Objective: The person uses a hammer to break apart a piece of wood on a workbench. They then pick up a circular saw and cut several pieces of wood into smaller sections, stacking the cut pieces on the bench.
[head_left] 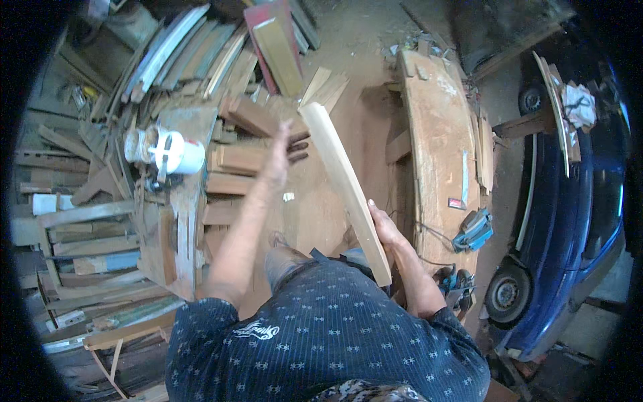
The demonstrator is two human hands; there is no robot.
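Note:
A long pale wooden board (348, 201) slants across the middle of the view, from its upper end near the piles of lumber down to my body. My right hand (388, 228) grips it along its lower part. My left hand (284, 151) is raised just left of the board's upper part with fingers spread and nothing held. Behind that hand lie stacked reddish-brown planks (234, 157).
A worn wooden workbench (435, 114) on the right carries a teal power tool (472, 231). Beyond it is a dark blue car (562, 214). On the left are white buckets (181, 154) and piles of timber (94, 248). Brown floor (305, 228) lies below.

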